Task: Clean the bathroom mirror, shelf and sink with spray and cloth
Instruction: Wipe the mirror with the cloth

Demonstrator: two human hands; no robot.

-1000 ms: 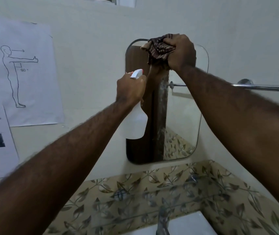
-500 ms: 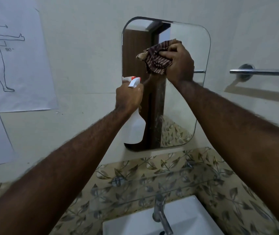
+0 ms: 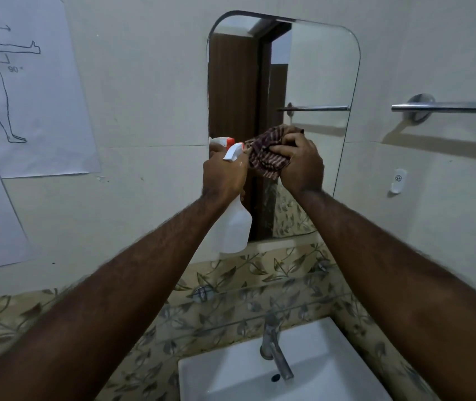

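the person's right hand (image 3: pixel 300 163) has its grip curled tight round a bunched, striped brown cloth (image 3: pixel 265 159) and presses it against the glass of the mirror (image 3: pixel 320 68), about mid-height and toward the left half. the left hand (image 3: pixel 223 176) has its grip wrapped round the neck of a white spray bottle (image 3: pixel 235 227), held upright just beside the cloth with the nozzle near the mirror's left edge; whether a finger sits on the trigger cannot be told. the step in hand looks like wiping the mirror. to do it well, the cloth would serve better spread flatter under the palm than wadded, so more of it meets the glass. passes should overlap in steady rows from the top down, reaching the rounded corners and the bottom edge, where drips would gather. the bottle hangs in front of the mirror's lower left, so it would need to move aside for that patch. by the task's order, the glass shelf (image 3: pixel 245 309) below, the white sink (image 3: pixel 225 377) and its tap (image 3: pixel 274 353) come after. a towel rail (image 3: pixel 448 107) is fixed to the wall at the right, and printed sheets (image 3: pixel 37 96) hang at the left.
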